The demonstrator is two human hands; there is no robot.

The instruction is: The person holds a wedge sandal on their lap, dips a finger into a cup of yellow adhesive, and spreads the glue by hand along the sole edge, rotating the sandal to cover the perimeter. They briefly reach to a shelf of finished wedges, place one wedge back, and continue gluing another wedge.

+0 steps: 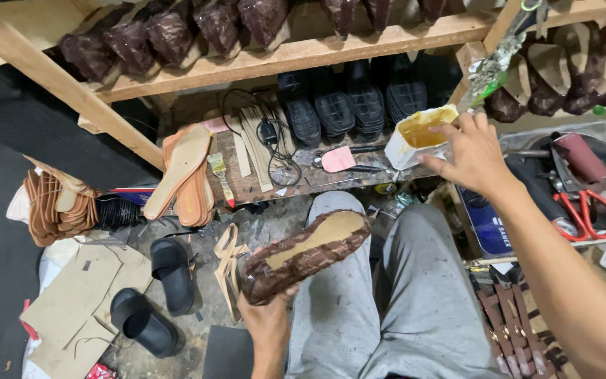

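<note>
My left hand [268, 317] grips a brown shoe [305, 255] from below, sole side up, showing a tan insole bordered by dark brown textured leather. It hovers over my knees in grey trousers [380, 302]. My right hand [473, 154] reaches forward to a white tub of yellow glue [419, 135] on the wooden bench; its fingers touch the tub's rim. Whether they hold a brush handle cannot be told.
The bench [247, 184] carries tan insoles [180, 172], a small brush [220, 175], cables and a pink tag. Black soles [348, 102] stand behind. Brown shoe uppers fill the shelf [303, 52] above. Red-handled scissors [587, 210] lie right. Black slides [172, 274] and cardboard lie on the floor.
</note>
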